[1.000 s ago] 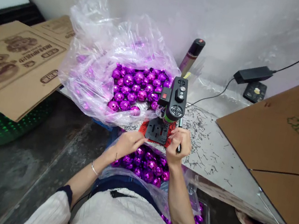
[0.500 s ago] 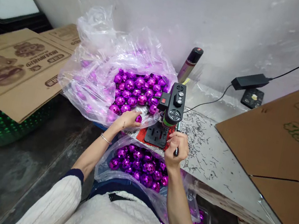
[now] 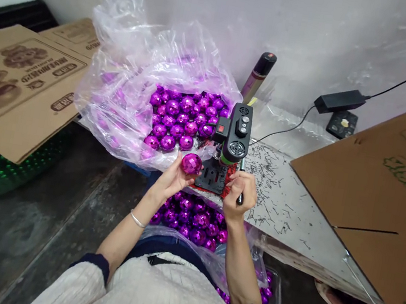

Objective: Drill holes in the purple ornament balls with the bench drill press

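Note:
My left hand (image 3: 172, 179) is closed around one shiny purple faceted ball (image 3: 191, 163), just left of a small black bench drill press (image 3: 239, 132). The fingers of my right hand (image 3: 240, 196) wrap round the black-tipped lever handle (image 3: 239, 199) at the machine's right side. Below the machine head lies its black slotted base plate (image 3: 211, 177) on a red sheet. Behind my left hand, an opened clear plastic bag (image 3: 114, 120) holds many more purple balls (image 3: 183, 117). A second batch of purple balls (image 3: 201, 221) sits in plastic by my lap.
Dark shavings (image 3: 268, 184) litter the pale worktop (image 3: 303, 227). A spray can (image 3: 257, 78) stands behind the machine. A power adapter (image 3: 339, 101) and cable are by the wall. Cardboard boxes flank both sides, with one brown carton (image 3: 385, 189) at right and printed cardboard (image 3: 14, 82) at left.
My left hand has lifted a purple ball out of the bag's mouth and brought it right, beside the machine. My right hand keeps its hold on the lever. The view has shifted slightly.

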Action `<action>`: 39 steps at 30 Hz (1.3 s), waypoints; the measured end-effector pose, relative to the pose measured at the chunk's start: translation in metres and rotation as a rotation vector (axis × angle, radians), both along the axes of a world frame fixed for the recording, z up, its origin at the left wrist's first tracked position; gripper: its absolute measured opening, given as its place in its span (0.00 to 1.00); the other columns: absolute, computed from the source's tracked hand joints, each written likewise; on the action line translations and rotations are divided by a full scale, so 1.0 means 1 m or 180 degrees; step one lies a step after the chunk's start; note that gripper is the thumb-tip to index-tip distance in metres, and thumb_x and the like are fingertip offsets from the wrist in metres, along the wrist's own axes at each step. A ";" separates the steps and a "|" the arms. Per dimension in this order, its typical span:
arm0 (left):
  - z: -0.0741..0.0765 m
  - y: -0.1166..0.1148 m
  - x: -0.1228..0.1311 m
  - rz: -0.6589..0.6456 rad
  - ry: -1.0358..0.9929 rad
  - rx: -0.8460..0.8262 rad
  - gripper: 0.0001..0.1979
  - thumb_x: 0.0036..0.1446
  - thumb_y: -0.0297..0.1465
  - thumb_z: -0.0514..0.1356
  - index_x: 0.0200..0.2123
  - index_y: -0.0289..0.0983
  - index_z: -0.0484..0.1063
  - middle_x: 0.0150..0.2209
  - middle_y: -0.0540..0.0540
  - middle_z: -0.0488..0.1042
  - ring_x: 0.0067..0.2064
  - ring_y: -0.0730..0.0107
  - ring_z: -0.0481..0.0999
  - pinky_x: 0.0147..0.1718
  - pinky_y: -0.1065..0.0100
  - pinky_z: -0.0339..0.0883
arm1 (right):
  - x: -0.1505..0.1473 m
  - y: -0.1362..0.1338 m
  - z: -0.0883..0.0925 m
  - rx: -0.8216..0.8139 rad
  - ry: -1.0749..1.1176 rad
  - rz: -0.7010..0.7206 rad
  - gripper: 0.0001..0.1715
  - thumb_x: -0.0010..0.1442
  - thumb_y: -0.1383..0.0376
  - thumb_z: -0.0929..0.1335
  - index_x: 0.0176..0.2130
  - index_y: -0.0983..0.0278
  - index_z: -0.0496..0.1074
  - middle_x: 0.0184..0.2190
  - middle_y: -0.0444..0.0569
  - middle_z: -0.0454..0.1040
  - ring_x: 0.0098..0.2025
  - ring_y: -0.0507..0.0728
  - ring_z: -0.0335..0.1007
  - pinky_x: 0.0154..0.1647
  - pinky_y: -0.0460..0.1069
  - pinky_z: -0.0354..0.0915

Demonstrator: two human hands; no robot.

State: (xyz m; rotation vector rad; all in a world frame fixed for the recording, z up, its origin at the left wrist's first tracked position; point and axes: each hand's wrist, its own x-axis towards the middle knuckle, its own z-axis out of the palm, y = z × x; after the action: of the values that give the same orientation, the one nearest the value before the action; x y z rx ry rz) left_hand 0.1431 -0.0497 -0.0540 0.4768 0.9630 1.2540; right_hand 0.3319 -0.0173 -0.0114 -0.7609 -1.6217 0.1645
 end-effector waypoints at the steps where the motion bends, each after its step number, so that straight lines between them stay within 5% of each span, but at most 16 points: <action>1: -0.002 -0.001 0.006 0.0028 -0.0118 -0.0037 0.34 0.67 0.59 0.48 0.52 0.37 0.75 0.49 0.38 0.81 0.46 0.59 0.83 0.39 0.63 0.80 | 0.000 0.000 0.001 -0.0002 -0.0029 0.0001 0.16 0.69 0.69 0.60 0.28 0.60 0.65 0.27 0.45 0.71 0.31 0.54 0.70 0.34 0.52 0.63; 7: -0.016 0.004 0.030 0.0372 0.0345 0.0182 0.20 0.62 0.43 0.66 0.52 0.38 0.76 0.53 0.43 0.80 0.55 0.59 0.80 0.58 0.54 0.74 | 0.000 0.000 0.005 0.0090 -0.0091 0.0005 0.16 0.69 0.70 0.61 0.29 0.60 0.65 0.27 0.44 0.70 0.31 0.53 0.70 0.33 0.51 0.63; 14: -0.043 0.019 0.041 0.0663 0.3269 0.0620 0.33 0.54 0.46 0.71 0.60 0.38 0.73 0.53 0.38 0.78 0.57 0.48 0.75 0.60 0.49 0.66 | 0.002 -0.001 0.006 0.0077 -0.0109 0.0099 0.15 0.68 0.71 0.60 0.30 0.60 0.65 0.27 0.44 0.70 0.31 0.53 0.69 0.34 0.50 0.64; 18: -0.051 0.024 0.043 0.0473 0.4073 0.0743 0.33 0.56 0.45 0.71 0.61 0.40 0.72 0.52 0.37 0.79 0.55 0.48 0.76 0.56 0.51 0.66 | 0.003 -0.001 0.005 0.0085 -0.0137 0.0096 0.14 0.68 0.71 0.61 0.30 0.60 0.66 0.27 0.44 0.71 0.31 0.53 0.70 0.34 0.50 0.65; 30: -0.054 0.031 0.047 -0.0017 0.4440 0.1486 0.29 0.63 0.43 0.65 0.63 0.39 0.66 0.60 0.35 0.75 0.63 0.50 0.72 0.67 0.49 0.51 | 0.002 -0.001 0.002 0.0034 -0.0107 0.0062 0.14 0.67 0.71 0.61 0.30 0.60 0.66 0.28 0.44 0.71 0.32 0.53 0.70 0.34 0.51 0.65; 39: -0.037 0.028 0.036 -0.0388 0.4424 0.1304 0.31 0.61 0.44 0.66 0.63 0.38 0.66 0.61 0.35 0.73 0.66 0.47 0.69 0.69 0.45 0.47 | 0.003 0.000 0.002 -0.0003 -0.0068 0.0062 0.14 0.67 0.71 0.61 0.30 0.60 0.68 0.27 0.45 0.72 0.32 0.54 0.71 0.34 0.51 0.66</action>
State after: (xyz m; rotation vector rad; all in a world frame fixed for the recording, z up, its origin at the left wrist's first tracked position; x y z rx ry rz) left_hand 0.1790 -0.0220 -0.0913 1.8308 1.7500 0.8954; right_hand 0.3348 -0.0177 -0.0096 -0.7503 -1.6499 0.1716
